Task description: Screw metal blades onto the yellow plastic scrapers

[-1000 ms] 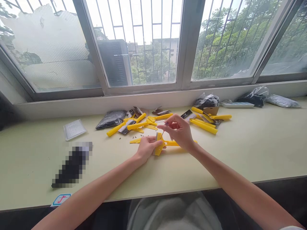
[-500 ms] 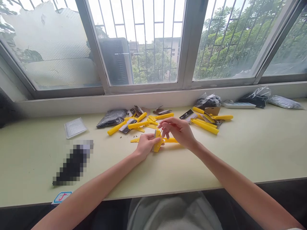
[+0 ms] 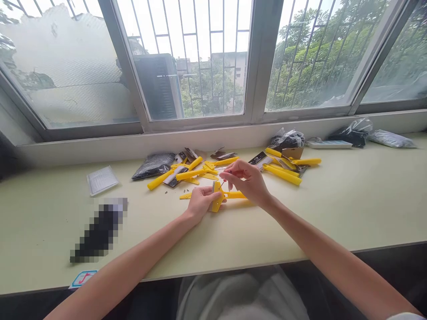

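My left hand is closed on the head of a yellow scraper, whose handle points right, under my right hand. My right hand pinches a small screwdriver with a dark and red grip; its thin shaft slants down to the scraper's head. A loose yellow piece lies left of my left hand. Just above it are several tiny dark screws. Where the screwdriver tip meets the scraper is too small to make out.
Behind my hands lie yellow scrapers with cards, and more scrapers to the right. A black bag, a clear packet and a blurred dark object are on the left. Bags and a white box line the window sill side.
The view has shifted slightly. My right hand's fingers have changed their hold on the screwdriver, and more of its grip shows. My left hand keeps its hold on the scraper.
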`<state>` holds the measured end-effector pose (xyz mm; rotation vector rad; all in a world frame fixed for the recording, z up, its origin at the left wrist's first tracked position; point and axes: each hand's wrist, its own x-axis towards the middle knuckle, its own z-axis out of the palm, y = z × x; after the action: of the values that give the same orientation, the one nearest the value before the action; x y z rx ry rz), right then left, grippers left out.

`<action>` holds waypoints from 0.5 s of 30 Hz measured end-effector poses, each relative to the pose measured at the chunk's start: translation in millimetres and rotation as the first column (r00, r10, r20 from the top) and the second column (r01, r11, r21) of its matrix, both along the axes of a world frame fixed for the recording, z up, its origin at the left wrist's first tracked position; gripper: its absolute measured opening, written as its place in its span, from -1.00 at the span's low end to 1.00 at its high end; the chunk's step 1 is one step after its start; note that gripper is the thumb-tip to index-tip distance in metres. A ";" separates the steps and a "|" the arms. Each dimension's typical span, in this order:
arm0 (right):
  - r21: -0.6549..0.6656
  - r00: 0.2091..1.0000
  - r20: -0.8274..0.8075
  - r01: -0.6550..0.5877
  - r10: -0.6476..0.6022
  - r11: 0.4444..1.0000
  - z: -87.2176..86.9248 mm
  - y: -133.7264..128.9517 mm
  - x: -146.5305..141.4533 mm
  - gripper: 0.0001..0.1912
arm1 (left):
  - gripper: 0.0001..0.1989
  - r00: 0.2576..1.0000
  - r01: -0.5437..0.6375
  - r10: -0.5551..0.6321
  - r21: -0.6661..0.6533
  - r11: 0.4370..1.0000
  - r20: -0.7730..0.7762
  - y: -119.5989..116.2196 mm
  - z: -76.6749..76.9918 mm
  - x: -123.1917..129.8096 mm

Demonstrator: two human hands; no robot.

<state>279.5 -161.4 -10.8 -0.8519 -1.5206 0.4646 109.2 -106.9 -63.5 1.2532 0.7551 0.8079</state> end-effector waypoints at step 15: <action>0.121 0.965 -0.225 0.165 -0.135 0.979 10.3 -2.0 5.3 -0.64 | -0.60 1.000 -0.014 0.015 0.211 0.977 0.000 -2.6 0.4 4.4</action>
<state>284.7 -163.4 -0.5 -0.7751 -1.2628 0.3240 113.6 -109.5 -63.1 1.4389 0.6933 0.9174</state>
